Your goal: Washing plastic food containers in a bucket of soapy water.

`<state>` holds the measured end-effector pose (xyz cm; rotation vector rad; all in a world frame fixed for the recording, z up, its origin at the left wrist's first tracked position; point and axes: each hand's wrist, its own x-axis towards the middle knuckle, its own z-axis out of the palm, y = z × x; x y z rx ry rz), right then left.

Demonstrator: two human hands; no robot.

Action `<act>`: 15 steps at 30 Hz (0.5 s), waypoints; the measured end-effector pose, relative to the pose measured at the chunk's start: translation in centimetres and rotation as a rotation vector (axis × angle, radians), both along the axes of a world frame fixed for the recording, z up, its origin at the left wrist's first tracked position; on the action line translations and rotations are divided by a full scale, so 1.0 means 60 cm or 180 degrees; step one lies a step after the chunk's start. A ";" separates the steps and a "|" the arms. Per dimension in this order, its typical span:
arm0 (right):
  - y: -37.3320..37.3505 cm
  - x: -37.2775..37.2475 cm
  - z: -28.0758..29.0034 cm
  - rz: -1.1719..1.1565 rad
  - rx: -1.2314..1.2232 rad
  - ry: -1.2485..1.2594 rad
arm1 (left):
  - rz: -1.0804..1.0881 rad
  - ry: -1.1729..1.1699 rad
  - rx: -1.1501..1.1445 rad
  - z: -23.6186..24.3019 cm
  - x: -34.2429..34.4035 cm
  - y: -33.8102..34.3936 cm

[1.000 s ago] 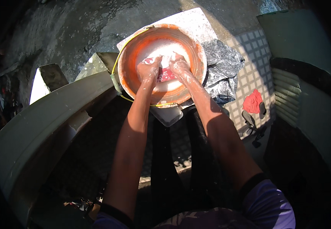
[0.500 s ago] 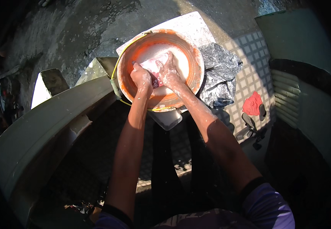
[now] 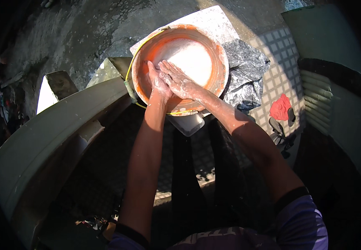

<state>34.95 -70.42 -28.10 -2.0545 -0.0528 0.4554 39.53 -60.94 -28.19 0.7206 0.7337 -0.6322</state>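
An orange bucket with a dirty, pale-crusted rim holds a white mass; whether it is powder or liquid I cannot tell. Over the bucket's near left side, my left hand and my right hand press against each other. The fingers of both are stretched out, and white residue coats the skin. My right hand lies across the left palm, hiding what, if anything, is between them. A yellow handle curves along the bucket's left rim.
Beneath the bucket is a white-smeared board. Crumpled dark plastic sheeting lies to its right. A red cloth and dark footwear rest on the tiles. A long curved pale panel stands at left.
The red-and-white packet between my hands is no longer visible. My hands have come together, the right moving left onto the other, with fingers straightened.
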 end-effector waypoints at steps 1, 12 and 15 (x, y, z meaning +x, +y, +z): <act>-0.039 0.011 0.002 -0.0190 0.0354 0.0877 | -0.0141 -0.0006 -0.0407 0.036 -0.005 -0.039; -0.043 -0.022 -0.013 -0.0669 -0.0778 -0.0194 | -0.0175 0.0196 -0.0080 -0.034 0.003 -0.051; -0.079 -0.020 0.000 -0.0631 -0.1149 0.0061 | -0.0599 0.0703 -0.0398 0.024 0.000 -0.088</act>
